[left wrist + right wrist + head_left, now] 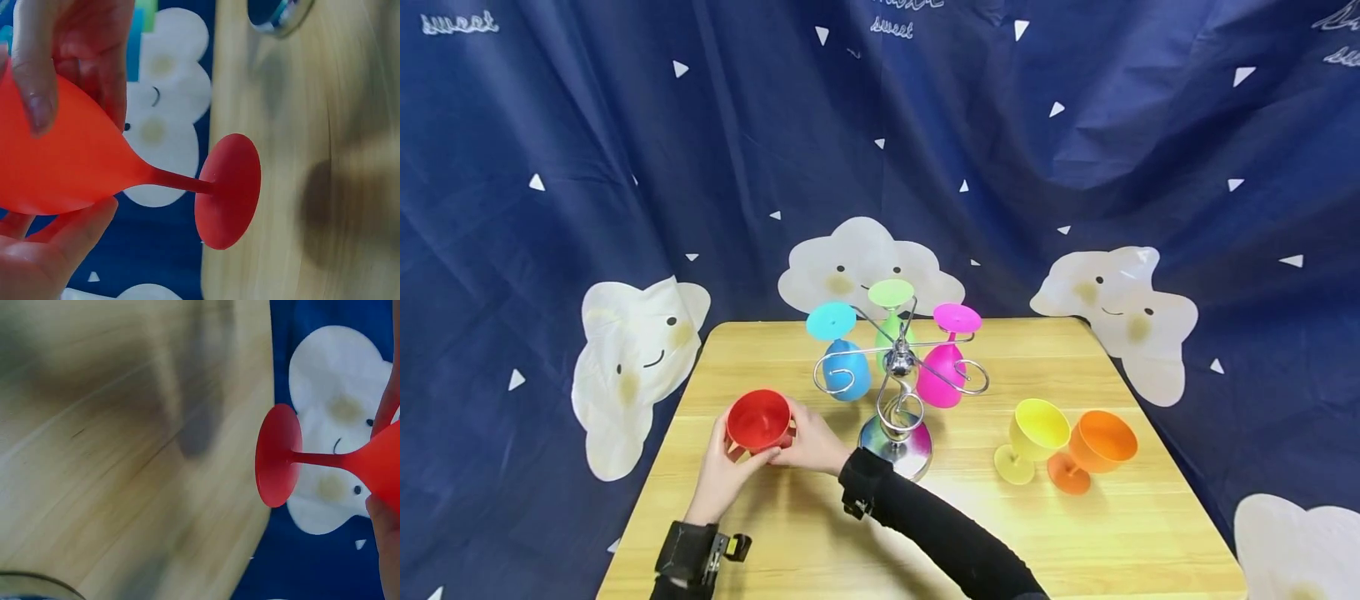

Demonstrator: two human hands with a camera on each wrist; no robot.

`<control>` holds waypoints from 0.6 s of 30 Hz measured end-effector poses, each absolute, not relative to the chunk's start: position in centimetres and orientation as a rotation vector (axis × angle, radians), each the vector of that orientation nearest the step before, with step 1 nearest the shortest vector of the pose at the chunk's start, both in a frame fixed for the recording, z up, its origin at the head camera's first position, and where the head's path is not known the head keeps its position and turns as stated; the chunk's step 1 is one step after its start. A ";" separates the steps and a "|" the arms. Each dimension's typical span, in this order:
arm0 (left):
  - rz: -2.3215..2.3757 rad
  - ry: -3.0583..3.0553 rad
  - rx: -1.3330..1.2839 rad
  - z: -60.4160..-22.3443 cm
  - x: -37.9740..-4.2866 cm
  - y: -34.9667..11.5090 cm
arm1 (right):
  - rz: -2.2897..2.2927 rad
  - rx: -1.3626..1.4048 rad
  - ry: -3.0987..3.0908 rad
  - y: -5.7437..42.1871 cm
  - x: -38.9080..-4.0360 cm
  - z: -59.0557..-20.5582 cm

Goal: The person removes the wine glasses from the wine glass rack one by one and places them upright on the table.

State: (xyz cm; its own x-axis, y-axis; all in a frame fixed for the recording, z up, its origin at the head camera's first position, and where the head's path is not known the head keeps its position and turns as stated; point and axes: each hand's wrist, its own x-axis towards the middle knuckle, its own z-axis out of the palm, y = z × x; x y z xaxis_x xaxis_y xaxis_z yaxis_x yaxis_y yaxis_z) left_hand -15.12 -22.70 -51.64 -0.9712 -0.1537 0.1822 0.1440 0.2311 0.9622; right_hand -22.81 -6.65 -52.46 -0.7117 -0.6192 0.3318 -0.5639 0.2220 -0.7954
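Table (pixel 820 554), left hand (pixel 722 477) and right hand (pixel 812 443) gripping red goblet (pixel 760 420), stem (pixel 178 180) hidden from above

The goblet rack (pixel 900 362) stands centrally on the table (pixel 820 567). In it hang the first goblet (pixel 859 377), left rear; second goblet (pixel 891 293), rear; third goblet (pixel 936 387), right rear. Left of the rack, the fourth goblet (pixel 760 419) is between left hand (pixel 720 477) and right hand (pixel 811 442); right of it stand the fifth goblet (pixel 1037 429) and, outermost, the sixth goblet (pixel 1102 442). Behind: the curtain (pixel 737 167).
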 end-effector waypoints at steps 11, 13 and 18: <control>-1.859 -2.310 0.086 -51.5 -17.8 -23.6 | -1.591 -1.003 2.366 -8.6 -25.3 -55.3; -1.860 -2.323 0.103 -51.8 -17.8 -23.7 | -1.573 -1.007 2.378 -8.7 -25.4 -55.8; -1.867 -2.345 0.141 -53.1 -17.7 -24.0 | -1.535 -1.019 2.407 -8.9 -25.3 -57.0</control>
